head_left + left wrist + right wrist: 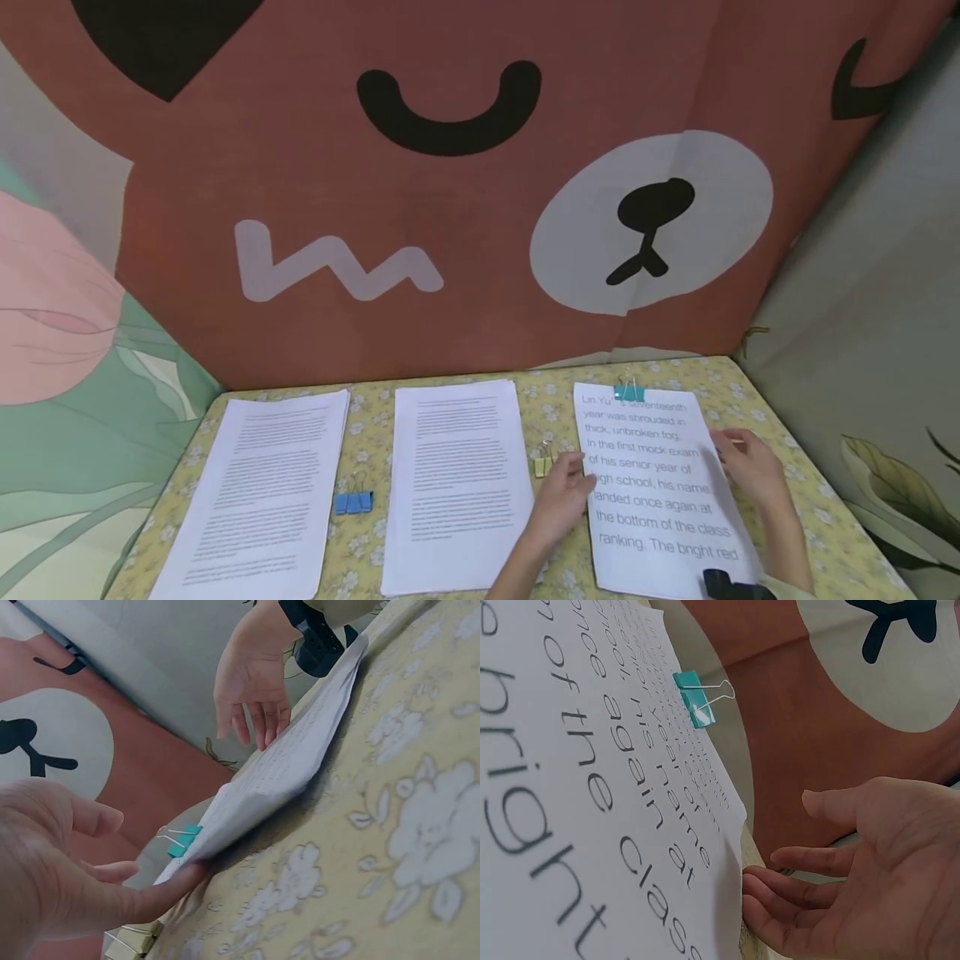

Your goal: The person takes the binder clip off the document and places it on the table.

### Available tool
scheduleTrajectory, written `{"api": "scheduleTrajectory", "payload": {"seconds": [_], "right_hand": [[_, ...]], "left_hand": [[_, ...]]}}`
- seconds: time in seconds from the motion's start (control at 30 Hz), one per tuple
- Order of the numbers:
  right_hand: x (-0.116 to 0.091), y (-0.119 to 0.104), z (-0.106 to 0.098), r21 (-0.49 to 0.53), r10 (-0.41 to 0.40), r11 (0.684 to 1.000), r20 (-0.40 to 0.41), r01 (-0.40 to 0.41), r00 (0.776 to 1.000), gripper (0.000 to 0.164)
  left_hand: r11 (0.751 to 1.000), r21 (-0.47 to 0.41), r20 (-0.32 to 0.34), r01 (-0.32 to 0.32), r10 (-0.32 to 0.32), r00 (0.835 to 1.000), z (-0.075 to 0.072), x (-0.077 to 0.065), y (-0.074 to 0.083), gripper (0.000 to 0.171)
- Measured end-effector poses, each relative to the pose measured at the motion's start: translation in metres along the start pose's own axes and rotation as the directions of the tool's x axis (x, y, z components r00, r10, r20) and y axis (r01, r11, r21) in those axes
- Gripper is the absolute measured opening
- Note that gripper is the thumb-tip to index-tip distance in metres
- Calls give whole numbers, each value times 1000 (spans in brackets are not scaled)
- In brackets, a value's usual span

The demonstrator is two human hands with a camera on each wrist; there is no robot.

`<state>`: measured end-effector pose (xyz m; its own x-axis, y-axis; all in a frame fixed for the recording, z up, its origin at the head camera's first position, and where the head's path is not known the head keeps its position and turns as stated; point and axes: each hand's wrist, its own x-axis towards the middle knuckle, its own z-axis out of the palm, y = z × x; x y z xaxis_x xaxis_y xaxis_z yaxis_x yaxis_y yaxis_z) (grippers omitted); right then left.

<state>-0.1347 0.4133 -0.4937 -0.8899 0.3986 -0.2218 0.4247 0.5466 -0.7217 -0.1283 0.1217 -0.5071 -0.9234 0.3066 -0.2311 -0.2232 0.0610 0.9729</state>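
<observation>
A stack of large-print paper (652,492) lies at the right of the table, a teal binder clip (629,392) on its top edge. My left hand (558,496) is at the stack's left edge; in the left wrist view one extended fingertip (191,876) meets the sheets' side, which is slightly raised there. Along the opposite edge is my right hand (753,467). In the right wrist view its fingers (791,889) are loosely bent, their tips right at the paper's edge, the thumb held apart.
Two more stacks of small-print paper, a middle one (453,492) and a left one (258,500), lie on the flowered tablecloth (360,558). A blue binder clip (354,502) sits between them. A yellow binder clip (542,462) stands near my left hand. A printed cloth wall (480,192) rises behind.
</observation>
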Motion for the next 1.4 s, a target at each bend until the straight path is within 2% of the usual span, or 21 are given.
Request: {"api": "scheduleTrajectory", "payload": {"seconds": [0.13,0.27,0.43,0.53,0.77,0.87,0.97,1.13,1.27,1.4], "right_hand": [[1,3,0,13,10,1000,-5,-10,1000,72],[3,7,-1,32,16,999,-2,-16,1000,68],[6,13,0,19,21,1000,14,-22,1000,64],[8,15,2,-14,36,999,45,-35,998,62],[9,12,6,-75,-98,992,62,102,993,28],[8,6,4,-33,-104,994,58,106,993,29],[4,-1,1,39,-79,996,36,78,996,37],[-6,-14,-4,137,-47,989,-41,52,998,38],[-15,-23,-8,255,-80,963,-51,90,995,34],[-23,-32,-10,367,-159,916,-29,159,987,36]], "left_hand": [[998,-45,-5,34,-35,999,2,1,-3,51],[998,-16,-3,68,-68,998,6,2,-7,55],[999,35,33,11,-12,999,8,1,-12,43],[999,36,36,-29,28,999,8,0,-13,45],[999,36,38,-32,31,999,5,-1,-10,50],[999,20,42,-32,31,999,2,-2,-6,50],[999,9,51,-45,44,998,-1,-4,1,49],[999,-19,63,-46,48,997,-7,-7,14,45],[997,-77,99,-24,31,995,-15,-10,22,42],[992,-128,132,1,16,991,-23,-12,27,42]]}}
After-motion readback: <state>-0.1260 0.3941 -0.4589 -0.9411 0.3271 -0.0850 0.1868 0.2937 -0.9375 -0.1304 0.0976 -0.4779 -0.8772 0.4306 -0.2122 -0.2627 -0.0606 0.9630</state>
